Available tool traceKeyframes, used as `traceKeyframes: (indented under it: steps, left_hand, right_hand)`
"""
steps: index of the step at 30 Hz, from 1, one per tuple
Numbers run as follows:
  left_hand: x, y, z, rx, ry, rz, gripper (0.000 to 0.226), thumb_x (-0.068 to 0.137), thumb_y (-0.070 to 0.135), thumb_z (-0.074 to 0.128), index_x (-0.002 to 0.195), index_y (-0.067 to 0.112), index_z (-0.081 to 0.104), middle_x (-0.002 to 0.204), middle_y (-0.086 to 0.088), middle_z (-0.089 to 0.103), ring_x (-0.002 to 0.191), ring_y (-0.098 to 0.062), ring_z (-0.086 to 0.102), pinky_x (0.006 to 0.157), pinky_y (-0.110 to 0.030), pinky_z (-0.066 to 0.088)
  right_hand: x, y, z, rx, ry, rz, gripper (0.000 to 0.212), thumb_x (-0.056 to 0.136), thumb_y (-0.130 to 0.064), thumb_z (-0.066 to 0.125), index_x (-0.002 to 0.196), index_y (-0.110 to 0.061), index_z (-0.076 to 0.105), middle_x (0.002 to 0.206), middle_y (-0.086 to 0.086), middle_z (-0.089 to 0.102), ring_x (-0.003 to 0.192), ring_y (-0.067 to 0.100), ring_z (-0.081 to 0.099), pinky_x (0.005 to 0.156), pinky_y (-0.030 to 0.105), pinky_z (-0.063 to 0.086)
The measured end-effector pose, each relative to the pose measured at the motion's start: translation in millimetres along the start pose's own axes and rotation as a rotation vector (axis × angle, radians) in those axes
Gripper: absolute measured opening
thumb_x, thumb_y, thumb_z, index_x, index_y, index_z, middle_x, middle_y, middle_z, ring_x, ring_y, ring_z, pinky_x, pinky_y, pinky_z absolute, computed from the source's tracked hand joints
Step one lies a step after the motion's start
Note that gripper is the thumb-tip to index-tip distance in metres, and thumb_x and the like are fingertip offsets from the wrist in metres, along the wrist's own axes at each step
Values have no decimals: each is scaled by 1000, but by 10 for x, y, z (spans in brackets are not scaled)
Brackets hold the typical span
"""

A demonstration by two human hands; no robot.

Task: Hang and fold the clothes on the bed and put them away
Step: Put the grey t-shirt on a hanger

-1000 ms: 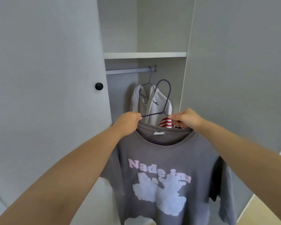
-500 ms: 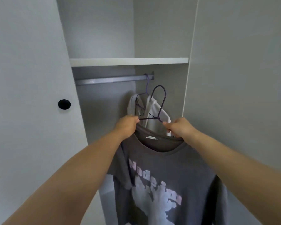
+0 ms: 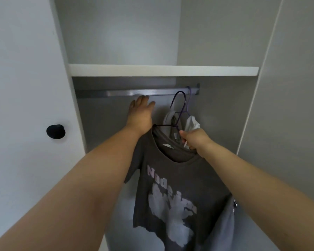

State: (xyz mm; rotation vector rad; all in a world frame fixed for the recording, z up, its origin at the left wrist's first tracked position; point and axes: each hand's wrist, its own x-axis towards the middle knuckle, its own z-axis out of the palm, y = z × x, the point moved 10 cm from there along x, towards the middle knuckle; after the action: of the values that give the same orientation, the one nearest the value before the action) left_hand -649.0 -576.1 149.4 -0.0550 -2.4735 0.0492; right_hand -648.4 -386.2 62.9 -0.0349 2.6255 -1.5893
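The fingers [image 3: 185, 137] of your right hand [image 3: 194, 139] are gripping the purple hanger [image 3: 165, 125] through the grey T-shirt [image 3: 170, 187] collar, centre right of the frame. You should be lifting its hook over the rail [image 3: 116, 92], left of the white garment [image 3: 193, 124] hanging there. Your left hand [image 3: 140, 115] is reaching up, fingers straight, tips at the rail's lower edge. I cannot tell whether they are touching it.

Grey T-shirt [image 3: 170, 180] with pale pink print, draped askew on thin purple hanger [image 3: 185, 102], collar uppermost, hem loose below; hook up at rail [image 3: 125, 92], just beside white garment [image 3: 193, 124] hanging there.
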Motion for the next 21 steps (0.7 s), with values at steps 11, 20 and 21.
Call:
traceKeyframes:
  steps: [11, 20, 21]
  left_hand:
    - [841, -400, 179, 85, -176, -200, 47, 100, 40, 36, 141, 18, 38, 142, -12, 39, 131, -35, 34, 110, -56, 18]
    - [942, -430, 272, 77, -98, -173, 39, 97, 19, 40, 136, 16, 37, 134, -11, 44, 126, -32, 35, 106, -48, 20]
    - [944, -429, 270, 77, -88, -175, 40, 96, 18, 40, 136, 16, 38, 133, -11, 45, 125, -32, 36, 106, -47, 20]
  right_hand:
    - [413, -309, -123, 143, 41, 20, 31, 97, -17, 51, 67, -8, 48, 61, 5, 46, 47, 14, 32, 42, 21, 28]
    - [734, -491, 37, 118, 10, 46, 37, 97, -7, 40, 61, -8, 48, 45, 1, 47, 51, 14, 35, 42, 18, 31]
    - [779, -507, 39, 106, 21, 47, 38, 96, -6, 42, 60, -7, 50, 52, 4, 48, 52, 14, 37, 45, 19, 33]
